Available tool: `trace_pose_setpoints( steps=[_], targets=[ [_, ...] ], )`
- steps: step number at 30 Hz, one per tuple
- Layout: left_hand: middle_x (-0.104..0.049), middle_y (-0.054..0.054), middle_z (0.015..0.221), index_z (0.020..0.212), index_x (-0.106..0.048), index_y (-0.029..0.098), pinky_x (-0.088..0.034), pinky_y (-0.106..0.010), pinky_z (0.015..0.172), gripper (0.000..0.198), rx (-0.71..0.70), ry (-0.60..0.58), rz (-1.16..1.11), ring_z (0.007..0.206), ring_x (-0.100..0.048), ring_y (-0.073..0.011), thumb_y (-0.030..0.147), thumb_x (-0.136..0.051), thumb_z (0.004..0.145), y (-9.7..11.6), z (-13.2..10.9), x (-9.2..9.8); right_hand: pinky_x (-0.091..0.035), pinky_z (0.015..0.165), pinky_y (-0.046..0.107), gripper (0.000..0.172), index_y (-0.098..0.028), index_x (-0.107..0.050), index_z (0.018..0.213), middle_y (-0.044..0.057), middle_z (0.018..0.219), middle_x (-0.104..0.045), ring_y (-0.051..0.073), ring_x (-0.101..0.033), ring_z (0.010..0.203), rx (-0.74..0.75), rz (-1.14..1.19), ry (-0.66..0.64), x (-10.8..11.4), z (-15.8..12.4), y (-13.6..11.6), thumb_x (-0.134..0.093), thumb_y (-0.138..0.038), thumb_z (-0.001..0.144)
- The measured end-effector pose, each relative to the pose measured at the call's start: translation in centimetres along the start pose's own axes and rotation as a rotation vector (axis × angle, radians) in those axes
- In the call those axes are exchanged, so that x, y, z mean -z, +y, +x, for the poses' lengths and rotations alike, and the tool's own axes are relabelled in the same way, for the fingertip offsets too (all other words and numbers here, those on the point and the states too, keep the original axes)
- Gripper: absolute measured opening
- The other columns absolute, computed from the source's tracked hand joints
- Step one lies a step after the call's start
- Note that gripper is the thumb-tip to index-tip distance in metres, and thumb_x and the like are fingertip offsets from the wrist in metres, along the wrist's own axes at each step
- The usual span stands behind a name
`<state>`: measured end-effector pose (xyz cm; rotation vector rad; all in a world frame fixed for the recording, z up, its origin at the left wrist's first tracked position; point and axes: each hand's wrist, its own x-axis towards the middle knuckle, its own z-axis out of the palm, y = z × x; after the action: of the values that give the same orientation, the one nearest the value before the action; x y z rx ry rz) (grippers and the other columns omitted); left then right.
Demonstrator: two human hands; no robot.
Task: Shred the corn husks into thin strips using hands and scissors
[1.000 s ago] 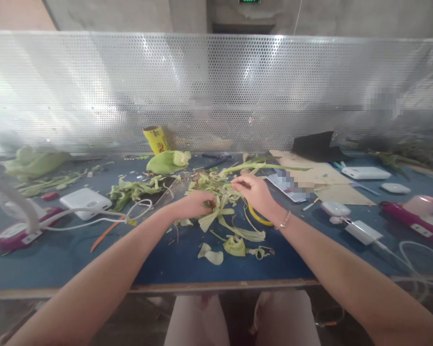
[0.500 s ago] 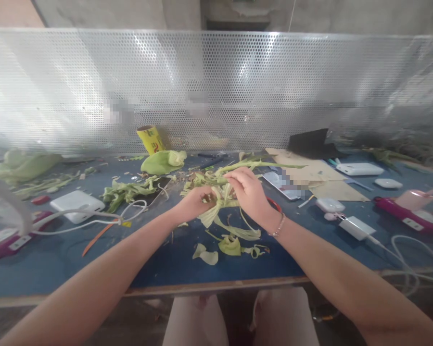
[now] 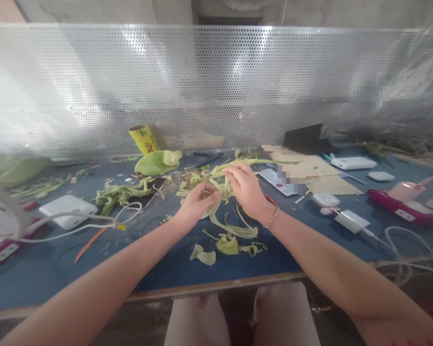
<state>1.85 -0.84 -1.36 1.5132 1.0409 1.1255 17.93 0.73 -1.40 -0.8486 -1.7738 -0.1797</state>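
Both my hands meet over a bundle of pale green leaf strips (image 3: 220,185) near the middle of the blue table (image 3: 50,269). My left hand (image 3: 197,204) is curled around the lower part of the strips, fingers closed on them. My right hand (image 3: 245,187), a thin bracelet at its wrist, pinches the strips from above and to the right. Loose ends of the strips (image 3: 234,230) trail down from the hands onto the table. Torn leaf scraps (image 3: 227,245) lie just in front of my hands.
A perforated metal screen (image 3: 216,86) walls off the back. A yellow roll (image 3: 144,139) and a green husk (image 3: 157,162) sit behind, more leaves (image 3: 120,194) to the left. White power banks (image 3: 68,210) with cables, a phone (image 3: 277,180), cardboard (image 3: 310,170) and pink devices (image 3: 400,209) lie around.
My hands have lifted a little and drawn closer together on the strips. The left hand turned palm up around them, and the view shifted slightly to the right.
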Motion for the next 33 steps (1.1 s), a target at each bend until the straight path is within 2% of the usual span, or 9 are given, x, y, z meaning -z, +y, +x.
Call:
trace_pose_setpoints(
  steps=[3,5,8,11,14,20,23,28,33],
  targets=[
    [-0.047,0.004,0.062,0.072,-0.053,0.016,-0.033,-0.022,0.054,0.025,-0.079,-0.006,0.165,0.057,-0.042,-0.0081,0.04,-0.059,0.073,-0.4,0.2,0.0,-0.05,0.077,0.031,0.021,-0.018,-0.061,0.094,0.006,0.091,-0.054,0.015,-0.057,0.083,-0.022,0.036,-0.008,0.0,0.0,-0.2,-0.04,-0.018,0.091],
    [-0.04,0.005,0.056,0.068,-0.049,0.017,-0.03,-0.021,0.05,0.029,-0.069,0.009,0.184,0.052,-0.037,-0.0074,0.044,-0.053,0.078,-0.7,0.4,0.0,-0.051,0.073,0.031,0.022,-0.018,-0.061,0.095,0.006,0.09,-0.053,0.013,-0.057,0.076,-0.043,0.069,-0.018,-0.2,0.0,-0.3,-0.039,-0.018,0.091],
    [-0.04,0.005,0.052,0.068,-0.044,0.018,-0.032,-0.022,0.047,0.032,0.035,-0.059,0.052,0.047,-0.039,-0.0076,0.047,-0.05,0.08,-0.9,0.6,-0.2,-0.052,0.067,0.029,0.022,-0.019,-0.06,0.094,0.005,0.088,-0.051,0.011,-0.055,0.067,-0.042,0.1,-0.029,-0.6,-0.2,-0.7,-0.039,-0.019,0.091],
    [-0.045,0.005,0.05,0.069,-0.043,0.018,-0.037,-0.022,0.047,0.031,0.141,-0.122,-0.118,0.045,-0.045,-0.0086,0.046,-0.052,0.079,-0.7,0.7,-0.4,-0.052,0.074,0.032,0.021,-0.02,-0.059,0.096,0.005,0.089,-0.053,0.014,-0.057,0.079,0.004,0.092,-0.039,-0.8,-0.4,-1.2,-0.039,-0.018,0.091],
    [-0.046,0.005,0.047,0.067,-0.043,0.018,-0.035,-0.022,0.045,0.027,0.133,-0.056,-0.127,0.042,-0.045,-0.0081,0.04,-0.055,0.078,-0.5,0.7,-0.5,-0.05,0.081,0.034,0.019,-0.021,-0.058,0.095,0.005,0.089,-0.053,0.016,-0.056,0.087,0.042,0.072,-0.042,-0.8,-0.5,-1.5,-0.04,-0.017,0.09],
    [-0.053,0.004,0.046,0.068,-0.047,0.02,-0.036,-0.023,0.05,0.026,-0.061,0.116,0.322,0.044,-0.049,-0.0101,0.037,-0.041,0.085,0.2,0.0,-0.1,-0.049,0.079,0.032,0.019,-0.017,-0.058,0.093,0.006,0.087,-0.051,0.015,-0.054,0.081,0.03,0.04,-0.065,-0.9,-0.6,-1.3,-0.039,-0.016,0.091],
    [-0.052,0.004,0.047,0.067,-0.046,0.02,-0.036,-0.023,0.051,0.027,-0.119,0.172,0.422,0.046,-0.05,-0.0104,0.037,-0.039,0.086,0.4,-0.1,-0.1,-0.049,0.08,0.032,0.019,-0.018,-0.058,0.093,0.005,0.086,-0.051,0.015,-0.054,0.083,0.038,0.034,-0.035,-1.0,-0.6,-1.3,-0.039,-0.018,0.091],
    [-0.04,0.005,0.047,0.063,-0.042,0.02,-0.033,-0.022,0.047,0.026,-0.203,0.26,0.418,0.046,-0.045,-0.0094,0.034,-0.043,0.084,0.1,0.1,0.0,-0.049,0.079,0.034,0.02,-0.021,-0.059,0.096,0.005,0.087,-0.052,0.016,-0.054,0.084,0.062,0.059,-0.026,-1.0,-0.7,-1.8,-0.04,-0.019,0.091],
    [-0.037,0.006,0.046,0.072,-0.045,0.021,-0.032,-0.021,0.042,0.021,-0.152,0.264,0.294,0.04,-0.043,-0.009,0.036,-0.041,0.086,0.1,-0.3,-0.2,-0.049,0.075,0.032,0.02,-0.022,-0.061,0.094,0.004,0.085,-0.052,0.015,-0.054,0.081,0.069,0.085,0.041,-0.8,-0.5,-2.2,-0.042,-0.017,0.09]
  ],
)
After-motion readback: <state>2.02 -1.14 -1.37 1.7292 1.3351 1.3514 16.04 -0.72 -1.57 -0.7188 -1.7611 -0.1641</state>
